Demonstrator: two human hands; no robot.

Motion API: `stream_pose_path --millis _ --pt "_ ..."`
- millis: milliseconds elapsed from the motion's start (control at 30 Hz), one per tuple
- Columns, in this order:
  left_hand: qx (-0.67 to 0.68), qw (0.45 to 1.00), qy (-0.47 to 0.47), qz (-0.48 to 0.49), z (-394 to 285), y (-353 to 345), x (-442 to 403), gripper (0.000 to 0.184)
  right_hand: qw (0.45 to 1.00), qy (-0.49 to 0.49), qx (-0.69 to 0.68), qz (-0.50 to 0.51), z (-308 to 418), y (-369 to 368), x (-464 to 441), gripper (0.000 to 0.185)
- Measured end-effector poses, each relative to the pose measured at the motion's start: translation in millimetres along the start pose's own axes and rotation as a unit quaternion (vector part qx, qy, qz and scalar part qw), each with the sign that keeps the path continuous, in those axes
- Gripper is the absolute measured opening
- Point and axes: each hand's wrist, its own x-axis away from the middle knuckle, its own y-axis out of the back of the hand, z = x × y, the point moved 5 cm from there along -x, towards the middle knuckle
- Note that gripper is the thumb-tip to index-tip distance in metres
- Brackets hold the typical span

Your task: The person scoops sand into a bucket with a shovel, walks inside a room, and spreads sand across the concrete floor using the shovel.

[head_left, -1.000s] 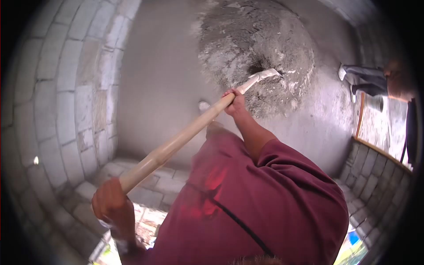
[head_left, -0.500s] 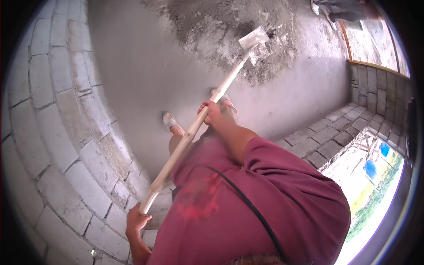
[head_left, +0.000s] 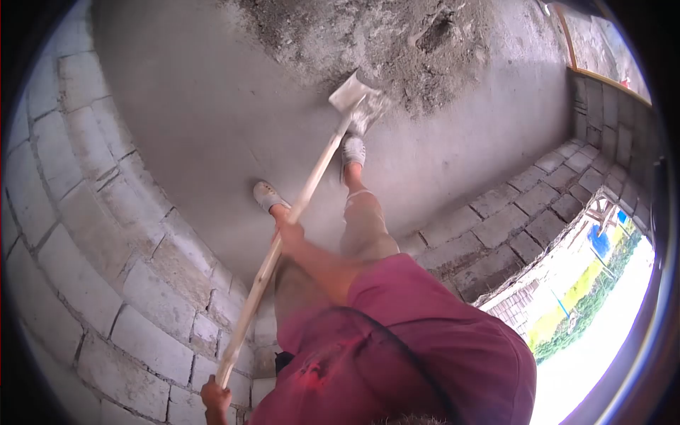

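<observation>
A long-handled shovel (head_left: pixel 315 176) slants across the view. Its end is in my left hand (head_left: pixel 215 394), fingers wrapped round the wood at the lower left. My right hand (head_left: pixel 287 235) grips the same handle further up, near my shoes. The pale blade (head_left: pixel 348 92) is off the pile, just above my right shoe (head_left: pixel 353 150), with a blurred grey lump (head_left: pixel 370 112) at its right side. Beyond it, a broad grey heap of loose mix (head_left: pixel 397 42) lies on the smooth floor (head_left: pixel 205 120).
Block walls stand at the left (head_left: pixel 149 347) and right (head_left: pixel 496 219). A bright opening (head_left: pixel 588 312) shows greenery and blue things outside at the lower right. Another opening with an orange-brown frame (head_left: pixel 564 35) is at the top right. My left shoe (head_left: pixel 266 195) is beside the handle.
The blade has come out of the heap and moved left and nearer my feet. Both hands have drawn back with the handle. The other person's legs have left the view.
</observation>
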Motion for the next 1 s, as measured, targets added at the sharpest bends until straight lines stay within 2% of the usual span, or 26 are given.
stream_pose_path --millis 33,67,100,133,200,267,433,567,667,767,800,867,933,1000 --pt "0.018 1.000 -0.015 -0.004 -48.3 11.9 -21.9 0.035 0.999 -0.011 0.038 -0.025 51.1 11.5 -9.9 0.017" --pt "0.022 0.999 -0.041 0.004 -104.3 30.8 -38.6 0.033 0.999 0.007 -0.028 0.027 86.0 22.7 -67.5 0.011" --pt "0.015 0.999 -0.029 0.011 -152.3 52.6 -49.6 0.034 0.996 0.000 -0.084 0.040 128.2 29.7 -89.6 0.014" --pt "0.017 0.999 -0.044 0.004 -181.6 61.8 -58.3 0.033 0.996 0.023 -0.070 0.055 166.4 36.0 -96.1 0.017" --pt "0.015 0.999 -0.048 -0.019 -207.4 64.5 -72.7 0.030 0.994 0.007 -0.096 0.056 203.1 40.5 -92.8 0.015" --pt "0.014 0.999 -0.039 -0.035 -211.1 66.0 -77.1 0.030 0.991 -0.012 -0.113 0.076 206.2 39.6 -91.8 0.015" --pt "0.048 0.990 -0.058 -0.123 -190.0 39.1 -74.8 0.027 0.986 -0.034 -0.132 0.102 193.3 36.2 -71.3 0.017" --pt "-0.007 0.966 -0.069 -0.250 -137.0 10.8 -80.2 0.023 0.944 -0.034 -0.210 0.252 158.4 22.1 -48.6 0.017" --pt "-0.016 0.919 -0.094 -0.382 -100.0 31.4 -104.4 0.020 0.906 0.003 -0.240 0.349 165.5 4.1 10.8 0.017" --pt "-0.006 0.870 -0.112 -0.481 -71.1 80.3 -106.9 0.022 0.889 0.044 -0.248 0.384 172.1 -9.0 83.2 0.019" --pt "0.000 0.871 -0.122 -0.475 -63.5 93.9 -105.1 0.022 0.871 0.065 -0.243 0.423 175.3 -11.3 97.8 0.018" --pt "0.011 0.875 -0.142 -0.463 -52.5 115.3 -99.1 0.023 0.867 0.101 -0.250 0.418 180.9 -10.9 122.2 0.017" --pt "0.055 0.906 -0.166 -0.386 -44.3 111.8 -96.3 0.025 0.859 0.139 -0.271 0.411 190.7 -8.0 125.7 0.016" --pt "0.083 0.936 -0.180 -0.292 -41.0 109.7 -88.5 0.026 0.888 0.148 -0.252 0.356 186.9 -4.7 116.9 0.017"
